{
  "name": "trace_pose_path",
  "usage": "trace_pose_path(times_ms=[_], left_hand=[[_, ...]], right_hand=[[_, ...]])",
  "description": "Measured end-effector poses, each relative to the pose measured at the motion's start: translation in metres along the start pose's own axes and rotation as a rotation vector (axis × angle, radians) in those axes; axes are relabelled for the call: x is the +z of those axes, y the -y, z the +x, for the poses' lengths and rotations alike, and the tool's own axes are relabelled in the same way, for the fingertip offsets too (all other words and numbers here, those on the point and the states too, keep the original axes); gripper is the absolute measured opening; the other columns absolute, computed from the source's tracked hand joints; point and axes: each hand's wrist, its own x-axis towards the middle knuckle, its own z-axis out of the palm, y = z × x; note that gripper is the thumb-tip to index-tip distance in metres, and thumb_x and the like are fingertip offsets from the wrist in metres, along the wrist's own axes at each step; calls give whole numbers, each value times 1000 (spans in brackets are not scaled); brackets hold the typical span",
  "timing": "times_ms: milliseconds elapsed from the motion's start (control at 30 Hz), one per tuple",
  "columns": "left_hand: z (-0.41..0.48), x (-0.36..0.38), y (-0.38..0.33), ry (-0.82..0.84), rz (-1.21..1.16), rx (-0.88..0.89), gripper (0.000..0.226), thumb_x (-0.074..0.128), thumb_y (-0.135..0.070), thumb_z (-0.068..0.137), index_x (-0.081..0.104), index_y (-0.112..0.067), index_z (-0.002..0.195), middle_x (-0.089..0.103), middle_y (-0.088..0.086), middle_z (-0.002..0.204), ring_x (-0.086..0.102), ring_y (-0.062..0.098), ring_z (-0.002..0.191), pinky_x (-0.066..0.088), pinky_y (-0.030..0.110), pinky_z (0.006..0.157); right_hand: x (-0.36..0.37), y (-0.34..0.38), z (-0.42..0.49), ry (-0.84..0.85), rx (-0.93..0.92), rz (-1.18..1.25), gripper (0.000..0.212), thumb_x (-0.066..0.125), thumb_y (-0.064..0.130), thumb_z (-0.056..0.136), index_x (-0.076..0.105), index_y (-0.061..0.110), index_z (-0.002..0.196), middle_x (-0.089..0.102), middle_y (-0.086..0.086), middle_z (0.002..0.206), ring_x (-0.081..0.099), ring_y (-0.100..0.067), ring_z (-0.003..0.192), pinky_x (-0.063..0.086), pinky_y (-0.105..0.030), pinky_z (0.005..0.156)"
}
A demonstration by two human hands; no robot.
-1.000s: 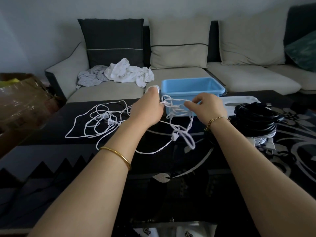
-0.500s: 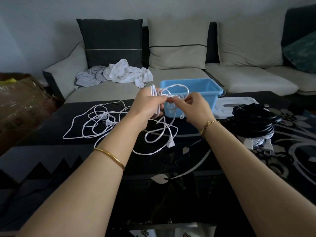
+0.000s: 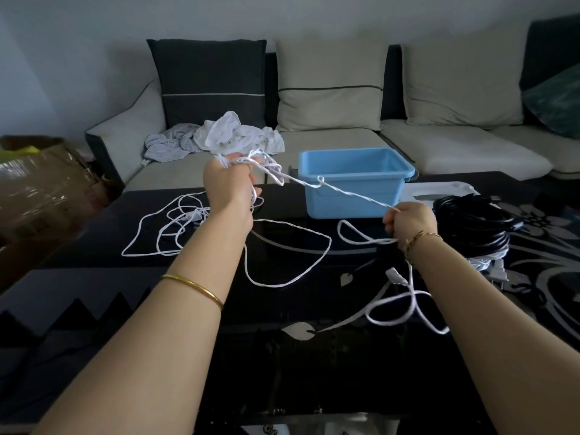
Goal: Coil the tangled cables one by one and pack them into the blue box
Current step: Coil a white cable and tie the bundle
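Right now my left grip is clenched round a bunch of white cable loops, held up over the far left part of the surface; my right grip is closed round the same cable, lower and to the right, just near the blue box; the piece between them runs tight in front of the box wall, with a small kink in it; more cable lies in loose loops on the surface, some between my arms, some by my right wrist where a white plug lies; a messy pile lies on the left, and I cannot tell if it is the same cable; the blue box stands at the far side, and I can see nothing in it; a coil of black cables sits just right of my right grip, not in the box. I think I am coiling the white cable, early in the job; next I would bring the right grip to the left one to add a loop; the kink could snag, so go slow.
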Motion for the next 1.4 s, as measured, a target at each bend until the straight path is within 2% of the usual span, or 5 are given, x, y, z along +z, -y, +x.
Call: trace_pose_path(times_ms=[400,567,900,1167,1400], left_hand=[[-11,8,10,397,90,24,23,50,-1,94,59,-21,88,72,-11,74,61,4,68,47,21,55],[-11,12,15,436,145,101,22,53,-1,91,61,-14,106,71,-11,77,60,1,67,46,17,55],[10,-5,35,160,520,226,14,60,-14,90,63,-7,103,66,20,105,62,35,103,52,48,88],[13,-3,43,99,620,280,16,57,-13,90,57,-3,104,63,8,96,59,27,84,43,32,69],[6,1,44,218,748,437,9,53,-9,92,49,-14,86,55,0,86,55,25,82,44,37,71]], right_hand=[[25,42,-48,381,-504,-53,29,61,13,78,65,16,107,65,3,110,57,-10,106,43,-27,98],[45,54,-65,582,-425,165,18,55,6,89,55,-4,104,68,-7,68,64,-41,72,54,-42,77],[13,52,-36,95,-515,-70,14,68,23,83,61,13,77,51,9,64,45,-3,57,34,-14,51],[16,38,-17,-38,85,698,30,57,15,92,43,12,65,27,0,59,20,-8,31,23,-16,36],[29,25,-23,107,-168,-198,15,54,6,84,56,8,99,52,-10,92,57,-24,73,47,-34,69]])
